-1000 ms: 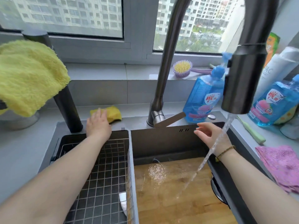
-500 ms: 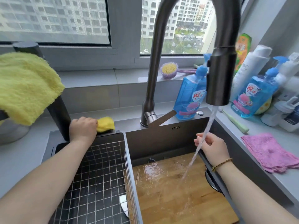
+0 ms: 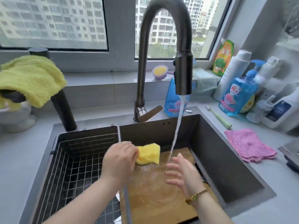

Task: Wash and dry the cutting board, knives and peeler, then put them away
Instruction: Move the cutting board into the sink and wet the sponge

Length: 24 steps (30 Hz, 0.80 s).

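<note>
A person's left hand (image 3: 119, 160) grips a yellow sponge (image 3: 148, 153) at the center of the frame, fingers curled round its left end. The sponge sits over the far left corner of a wooden cutting board (image 3: 153, 196); whether sponge and board touch cannot be told. The board lies flat in the right basin of a dark sink (image 3: 218, 151), filling the lower center of the frame, its surface wet and glistening. The right hand (image 3: 181, 172), a gold bracelet (image 3: 195, 197) at its wrist, is held open above the board with fingers spread and holds nothing. A stream of water (image 3: 176, 126) falls from the dark gooseneck faucet (image 3: 183, 73) and comes down at the fingertips of that hand. Left of the board, a wire drain basket (image 3: 77, 167) fills the sink's other basin. At the upper left, a yellow towel (image 3: 30, 78) hangs over a dark post. On the counter at right lie a folded pink cloth (image 3: 249, 146) and, nearer the faucet, a pale green toothbrush (image 3: 218, 117). Behind them stands a blue dish soap bottle (image 3: 238, 94) among white bottles, with a 2nd blue bottle (image 3: 173, 101) partly hidden behind the spout. A purple brush (image 3: 160, 71) with yellow bristles rests on the window sill, and apartment towers show through the glass.
</note>
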### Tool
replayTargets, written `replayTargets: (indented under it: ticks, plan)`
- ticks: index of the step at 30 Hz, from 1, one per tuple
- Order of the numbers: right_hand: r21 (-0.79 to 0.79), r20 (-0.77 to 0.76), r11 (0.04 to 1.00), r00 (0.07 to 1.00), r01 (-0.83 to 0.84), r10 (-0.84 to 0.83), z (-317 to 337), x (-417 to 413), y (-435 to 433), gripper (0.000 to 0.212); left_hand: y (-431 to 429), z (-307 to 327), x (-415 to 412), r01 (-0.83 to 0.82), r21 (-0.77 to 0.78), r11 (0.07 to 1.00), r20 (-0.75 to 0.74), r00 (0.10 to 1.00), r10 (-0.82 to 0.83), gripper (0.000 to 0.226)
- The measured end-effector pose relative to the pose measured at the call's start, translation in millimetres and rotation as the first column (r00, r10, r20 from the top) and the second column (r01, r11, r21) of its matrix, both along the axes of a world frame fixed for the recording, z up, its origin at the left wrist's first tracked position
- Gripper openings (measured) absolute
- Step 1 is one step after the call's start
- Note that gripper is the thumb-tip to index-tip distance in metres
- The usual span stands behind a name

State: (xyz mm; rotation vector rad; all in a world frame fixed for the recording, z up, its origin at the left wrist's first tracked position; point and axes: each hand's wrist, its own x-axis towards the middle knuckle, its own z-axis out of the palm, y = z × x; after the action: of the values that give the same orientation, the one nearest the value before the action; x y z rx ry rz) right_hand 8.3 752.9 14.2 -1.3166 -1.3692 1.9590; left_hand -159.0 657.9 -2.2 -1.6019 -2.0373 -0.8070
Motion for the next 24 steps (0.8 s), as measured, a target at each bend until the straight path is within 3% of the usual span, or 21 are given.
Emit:
replayTargets:
  ticks: [2, 5, 7, 8, 9, 10, 11, 12, 13, 14, 19, 24]
  plan:
    - [-0.120, -0.070, 0.986, 0.992, -0.116, 0.108, 0.6, 0.2, -10.1, 0.027, 6.5, -5.6, 24.0, 0.051, 0.014, 0.999, 0.015, 0.999, -0.051, 0.028]
    - [-0.088, -0.110, 0.989, 0.988, -0.115, 0.105, -3.3, 5.5, -9.7, 0.030, 18.2, -13.0, 53.7, 0.136, 0.049, 0.989, 0.068, 0.988, -0.139, 0.024]
    - [-0.103, -0.148, 0.994, 0.988, -0.046, 0.030, -4.4, 10.9, -2.2, 0.034, 27.4, -14.5, 66.3, 0.107, 0.062, 0.992, 0.273, 0.954, -0.120, 0.015]
    - [-0.134, -0.175, 0.991, 0.985, -0.018, -0.006, -4.4, 14.0, 2.2, 0.034, 31.1, -11.4, 70.4, 0.053, 0.049, 0.997, 0.482, 0.873, -0.070, 0.018]
    - [-0.169, -0.196, 0.986, 0.980, 0.001, -0.035, -5.5, 17.8, 7.1, 0.035, 34.7, -6.8, 73.8, 0.030, -0.028, 0.999, 0.719, 0.695, 0.000, 0.033]
    - [-0.193, -0.214, 0.981, 0.976, 0.006, -0.048, -6.5, 21.1, 12.1, 0.035, 39.3, -3.8, 77.0, 0.067, -0.088, 0.994, 0.907, 0.418, 0.053, 0.052]
    - [-0.203, -0.227, 0.979, 0.973, -0.007, -0.040, -8.0, 22.8, 16.0, 0.036, 43.8, -2.5, 78.2, 0.128, -0.099, 0.987, 0.991, 0.106, 0.086, 0.064]
    - [-0.196, -0.226, 0.980, 0.974, -0.031, -0.015, -9.8, 24.0, 18.6, 0.037, 48.2, -3.0, 78.5, 0.169, -0.078, 0.983, 0.987, -0.122, 0.100, 0.070]
    - [-0.175, -0.209, 0.983, 0.978, -0.059, 0.022, -11.8, 24.2, 21.8, 0.040, 54.3, -6.1, 78.4, 0.196, -0.047, 0.980, 0.964, -0.249, 0.096, 0.071]
    - [-0.130, -0.172, 0.988, 0.984, -0.079, 0.056, -12.8, 23.4, 23.0, 0.044, 57.7, -8.4, 78.3, 0.205, -0.029, 0.978, 0.954, -0.288, 0.088, 0.068]
    - [0.212, 0.079, 0.971, 0.992, -0.110, 0.095, -23.5, 17.8, 42.7, 0.067, 75.4, -15.2, 74.9, 0.177, -0.065, 0.982, 0.971, -0.214, 0.102, 0.037]
    - [0.242, 0.146, 0.952, 0.977, -0.189, 0.157, -35.2, 10.0, 50.8, 0.043, 83.2, -18.1, 70.8, 0.160, -0.104, 0.982, 0.973, -0.190, 0.134, 0.025]
